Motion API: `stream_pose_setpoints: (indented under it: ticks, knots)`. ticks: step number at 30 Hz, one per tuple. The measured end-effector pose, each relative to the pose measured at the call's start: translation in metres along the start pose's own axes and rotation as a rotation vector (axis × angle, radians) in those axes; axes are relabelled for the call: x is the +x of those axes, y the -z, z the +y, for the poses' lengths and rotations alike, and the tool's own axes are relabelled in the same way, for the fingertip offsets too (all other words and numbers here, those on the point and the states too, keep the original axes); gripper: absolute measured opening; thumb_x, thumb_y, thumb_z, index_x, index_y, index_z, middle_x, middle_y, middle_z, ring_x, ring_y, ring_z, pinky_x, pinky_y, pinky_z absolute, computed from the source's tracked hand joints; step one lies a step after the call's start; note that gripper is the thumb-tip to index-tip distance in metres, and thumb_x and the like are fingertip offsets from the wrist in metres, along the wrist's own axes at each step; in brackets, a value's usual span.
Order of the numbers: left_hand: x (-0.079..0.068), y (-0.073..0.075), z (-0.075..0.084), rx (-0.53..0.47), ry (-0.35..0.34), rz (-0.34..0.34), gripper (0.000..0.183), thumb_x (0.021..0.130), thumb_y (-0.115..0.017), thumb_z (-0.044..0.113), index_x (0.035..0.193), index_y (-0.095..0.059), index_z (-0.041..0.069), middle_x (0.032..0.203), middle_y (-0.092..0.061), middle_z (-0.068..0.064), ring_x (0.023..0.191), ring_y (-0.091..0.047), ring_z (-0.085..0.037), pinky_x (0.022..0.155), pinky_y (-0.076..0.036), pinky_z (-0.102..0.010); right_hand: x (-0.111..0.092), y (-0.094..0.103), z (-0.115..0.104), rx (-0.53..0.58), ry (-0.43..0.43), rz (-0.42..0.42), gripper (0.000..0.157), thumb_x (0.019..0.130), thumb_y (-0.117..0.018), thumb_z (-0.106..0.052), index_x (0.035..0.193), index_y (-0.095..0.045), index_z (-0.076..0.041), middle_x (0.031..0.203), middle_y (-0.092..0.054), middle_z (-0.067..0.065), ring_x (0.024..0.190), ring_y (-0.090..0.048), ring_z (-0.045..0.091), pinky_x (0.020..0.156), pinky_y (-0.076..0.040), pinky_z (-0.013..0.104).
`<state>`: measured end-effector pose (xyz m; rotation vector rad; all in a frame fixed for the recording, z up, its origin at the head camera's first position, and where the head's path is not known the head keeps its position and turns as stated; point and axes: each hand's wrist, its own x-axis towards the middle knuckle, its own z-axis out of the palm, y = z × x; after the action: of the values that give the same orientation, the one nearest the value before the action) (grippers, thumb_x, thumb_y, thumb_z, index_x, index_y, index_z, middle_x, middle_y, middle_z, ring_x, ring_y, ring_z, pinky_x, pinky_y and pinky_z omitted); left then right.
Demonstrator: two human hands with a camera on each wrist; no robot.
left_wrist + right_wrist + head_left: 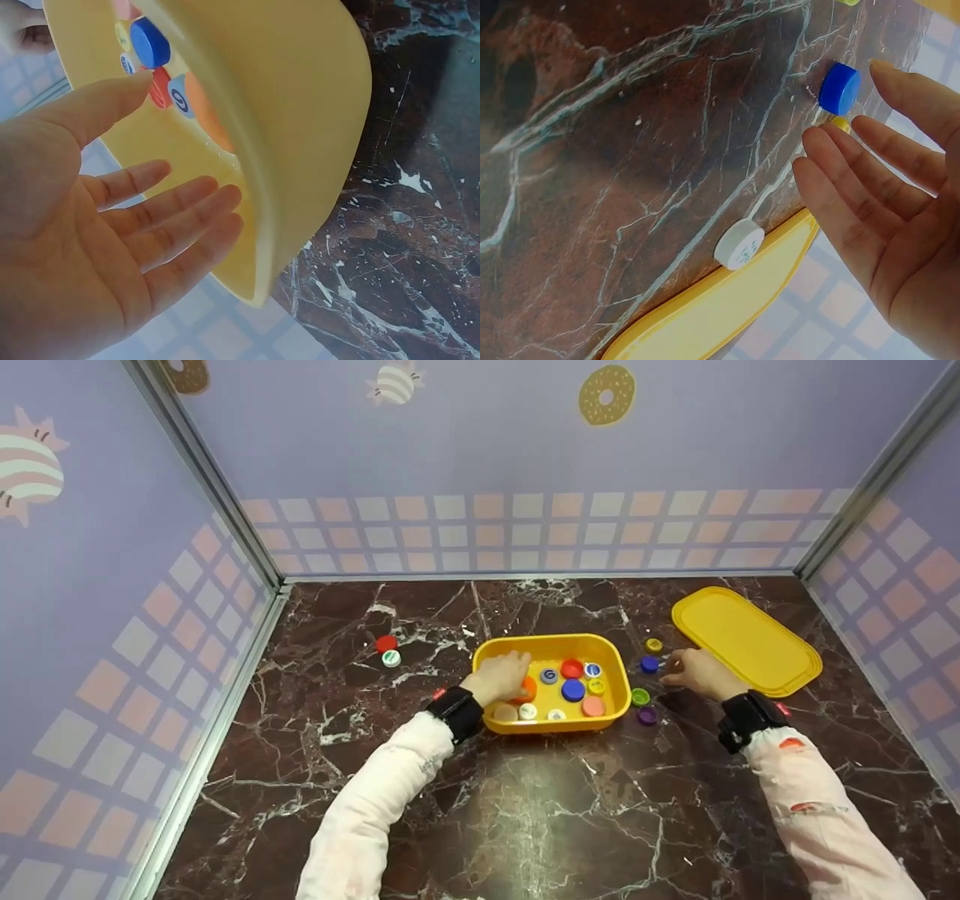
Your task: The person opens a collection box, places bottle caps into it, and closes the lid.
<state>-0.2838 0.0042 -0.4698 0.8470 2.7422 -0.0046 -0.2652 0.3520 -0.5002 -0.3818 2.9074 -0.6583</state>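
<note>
My left hand point(501, 678) reaches over the left side of a yellow box point(555, 727); in the left wrist view its spread, slightly bent fingers hold nothing. Inside the box lie several bottle caps, among them an orange cap point(528, 690) beside that hand, a large blue cap point(573, 690) and a red cap point(571, 668). Right of the box, my right hand point(701, 673) is apart from a small blue cap point(840, 88), fingers loosely bent and holding nothing. A white cap point(739, 244) shows near the lid in the right wrist view.
Beside the box stand a yellow cap point(654, 645), a green cap point(640, 697) and a purple cap point(646, 715). A yellow lid point(750, 641) lies at the back right. On the left, a red cap point(386, 643) sits near a green-and-white cap point(391, 658). Patterned walls enclose the marble surface.
</note>
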Motion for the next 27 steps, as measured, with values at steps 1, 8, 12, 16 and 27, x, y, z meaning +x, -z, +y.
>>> stream_pose_setpoints:
  ticks: [1,8,12,16,27]
  knots:
    - [-0.001,-0.001,-0.001,0.002,-0.004,0.006,0.056,0.082,-0.064,0.034,0.124,-0.041,0.004,0.114,-0.048,-0.015,0.1,-0.05,-0.03,0.08,-0.043,-0.04,0.001,0.0,-0.001,-0.002,0.001,0.004,0.029,0.078,-0.069,-0.013,0.094,-0.06,0.01,0.085,-0.062,0.021,0.077,-0.059,0.035,0.067,-0.047,0.044]
    - [-0.008,-0.007,-0.006,0.011,-0.037,0.045,0.055,0.085,-0.059,0.038,0.124,-0.044,0.003,0.112,-0.049,-0.015,0.099,-0.051,-0.029,0.081,-0.042,-0.04,0.009,-0.003,-0.008,0.009,-0.019,0.006,0.032,0.079,-0.068,-0.012,0.098,-0.058,0.011,0.083,-0.062,0.02,0.074,-0.059,0.032,0.063,-0.048,0.042]
    - [-0.013,-0.007,-0.009,0.012,-0.045,0.063,0.057,0.083,-0.062,0.037,0.125,-0.044,0.002,0.113,-0.049,-0.016,0.099,-0.051,-0.029,0.08,-0.043,-0.04,0.016,-0.007,-0.009,0.017,-0.042,-0.006,0.037,0.079,-0.069,-0.012,0.103,-0.055,0.012,0.087,-0.06,0.023,0.076,-0.058,0.033,0.064,-0.048,0.042]
    - [-0.017,-0.006,-0.01,0.024,-0.045,0.089,0.058,0.082,-0.063,0.038,0.124,-0.045,0.002,0.111,-0.05,-0.015,0.098,-0.052,-0.029,0.078,-0.044,-0.04,0.023,-0.011,-0.01,-0.001,-0.027,0.0,0.047,0.08,-0.068,-0.01,0.115,-0.048,0.014,0.099,-0.057,0.03,0.09,-0.055,0.04,0.075,-0.045,0.047]
    - [-0.024,-0.008,-0.012,0.015,-0.062,0.127,0.055,0.083,-0.062,0.038,0.122,-0.048,0.001,0.109,-0.052,-0.014,0.095,-0.053,-0.028,0.077,-0.045,-0.039,0.031,-0.024,-0.013,-0.142,0.004,0.043,0.049,0.076,-0.071,-0.013,0.118,-0.051,0.006,0.104,-0.049,0.03,0.094,-0.05,0.043,0.077,-0.041,0.055]
